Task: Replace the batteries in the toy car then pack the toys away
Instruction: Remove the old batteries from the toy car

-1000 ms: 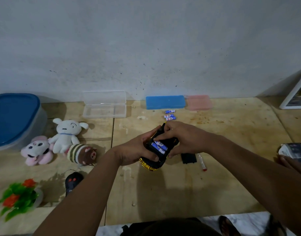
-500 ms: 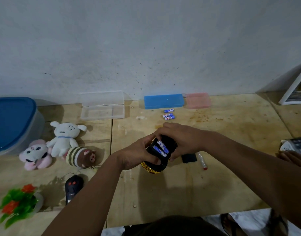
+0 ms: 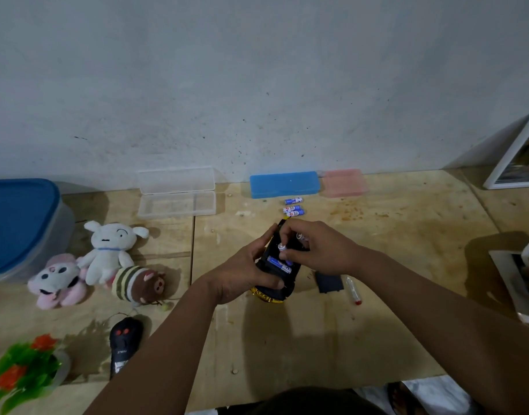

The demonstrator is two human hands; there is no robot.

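**A:** quick rundown of the bench (image 3: pixel 287 339): the toy car (image 3: pixel 276 283) is being held upside down just above the wood, about mid-bench, black underside up and a gold edge peeking out below. It's gripped by the left hand (image 3: pixel 242 274), fingers and thumb wrapped round the body. The battery bay is uncovered, and one blue-and-white battery (image 3: pixel 279 264) can be seen seated in it.

**B:** and the right hand?

**A:** the right hand (image 3: pixel 320 250) is laid over the top of the car, and a second battery (image 3: pixel 282 247) is pinched in its fingertips, tilted up out of the bay. Whether another one is tucked further under the fingers can't be told.

**B:** anything loose nearby?

**A:** three spare batteries (image 3: pixel 293 208) are lined up just behind the car, in front of a blue case (image 3: pixel 284 184) and a pink case (image 3: pixel 344 182) set against the wall. A black cover (image 3: pixel 329 282) and a small white tube with a red tip (image 3: pixel 353 290) are lying just right of the car.

**B:** the rest of the toys?

**A:** three plush toys (image 3: pixel 107 262) are bunched together on the left, touching. A black remote (image 3: pixel 124 344) is placed nearer the front edge, beside a fake plant (image 3: pixel 23 366). A clear open box (image 3: pixel 176 193) is parked by the wall, and a blue-lidded tub (image 3: pixel 20 226) is sat at far left.
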